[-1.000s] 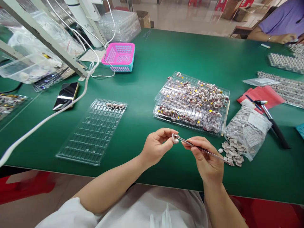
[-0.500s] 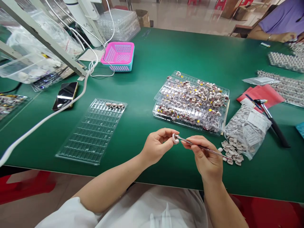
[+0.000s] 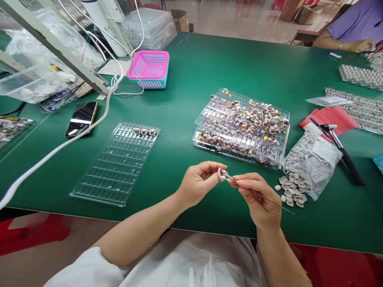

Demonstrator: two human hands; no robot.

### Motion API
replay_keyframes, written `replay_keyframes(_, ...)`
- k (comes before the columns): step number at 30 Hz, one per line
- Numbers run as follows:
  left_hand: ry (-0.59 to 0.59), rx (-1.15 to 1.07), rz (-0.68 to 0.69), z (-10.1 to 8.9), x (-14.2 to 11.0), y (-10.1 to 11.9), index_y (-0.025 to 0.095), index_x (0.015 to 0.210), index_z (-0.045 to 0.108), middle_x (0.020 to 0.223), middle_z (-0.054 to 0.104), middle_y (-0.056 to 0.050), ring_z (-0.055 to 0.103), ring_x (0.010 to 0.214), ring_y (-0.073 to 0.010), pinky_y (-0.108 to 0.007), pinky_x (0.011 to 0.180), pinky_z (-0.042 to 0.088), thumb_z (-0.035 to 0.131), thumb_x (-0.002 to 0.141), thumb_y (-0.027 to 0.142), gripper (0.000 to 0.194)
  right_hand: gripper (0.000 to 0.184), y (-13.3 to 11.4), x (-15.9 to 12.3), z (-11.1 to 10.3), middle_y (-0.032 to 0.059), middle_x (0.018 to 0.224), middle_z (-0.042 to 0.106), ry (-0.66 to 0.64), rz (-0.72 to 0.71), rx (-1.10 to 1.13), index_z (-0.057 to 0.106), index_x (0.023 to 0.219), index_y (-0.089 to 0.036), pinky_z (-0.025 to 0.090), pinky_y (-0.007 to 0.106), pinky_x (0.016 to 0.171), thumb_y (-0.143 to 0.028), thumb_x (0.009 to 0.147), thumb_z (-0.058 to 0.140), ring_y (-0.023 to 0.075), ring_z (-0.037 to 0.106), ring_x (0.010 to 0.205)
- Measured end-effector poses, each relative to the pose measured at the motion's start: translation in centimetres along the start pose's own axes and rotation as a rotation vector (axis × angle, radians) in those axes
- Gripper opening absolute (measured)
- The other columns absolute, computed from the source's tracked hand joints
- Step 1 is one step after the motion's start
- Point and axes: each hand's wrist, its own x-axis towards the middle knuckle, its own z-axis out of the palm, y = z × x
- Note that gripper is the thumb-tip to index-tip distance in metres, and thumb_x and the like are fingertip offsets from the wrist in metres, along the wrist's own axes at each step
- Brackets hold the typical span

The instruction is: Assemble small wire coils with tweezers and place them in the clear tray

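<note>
Above the bench (image 3: pixel 179 107), by its near edge, the grip of the left hand (image 3: pixel 196 185) pinches a small white part (image 3: pixel 221 175), and that of the right hand (image 3: pixel 261 199) clasps a slim metal tool (image 3: pixel 229 177), its tip at the part. A clear tray (image 3: pixel 111 167) lies toward the left edge, loose pale pieces (image 3: pixel 295 189) toward the right.

You are stationed in a small-parts assembly workshop, as indicated by the green worktable (image 3: pixel 179 107), loaded parts trays (image 3: pixel 203 118), bagged components (image 3: pixel 301 153), your slim metal tool (image 3: pixel 229 177) and 1 co-worker (image 3: pixel 354 26).
</note>
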Motion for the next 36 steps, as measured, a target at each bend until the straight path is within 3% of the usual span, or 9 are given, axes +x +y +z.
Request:
replay_keyframes(13, 0.014, 0.088, 0.084, 0.09, -0.1, -0.21, 0.014, 0.099, 0.073, 0.085, 0.075, -0.008, 0.071, 0.078, -0.0173, -0.027, 0.077, 0.058, 0.068, 0.082, 0.022, 0.02, 0.013, 0.39, 0.74, 0.06, 0.0044, 0.099, 0.069, 0.166, 0.164, 0.184, 0.072, 0.098, -0.024, 0.064, 0.035, 0.074, -0.02, 0.09, 0.062, 0.0203, 0.073, 0.085)
replay_keyframes(36, 0.043, 0.101, 0.065, 0.18, -0.09, 0.02, 0.014, 0.099, 0.073, 0.087, 0.075, -0.008, 0.072, 0.08, -0.0185, -0.028, 0.08, 0.058, 0.068, 0.082, 0.024, 0.021, 0.012, 0.65, 0.79, 0.22, 0.0045, 0.098, 0.07, 0.175, 0.172, 0.146, 0.072, 0.097, -0.022, 0.065, 0.035, 0.075, -0.02, 0.09, 0.062, 0.0205, 0.074, 0.085)
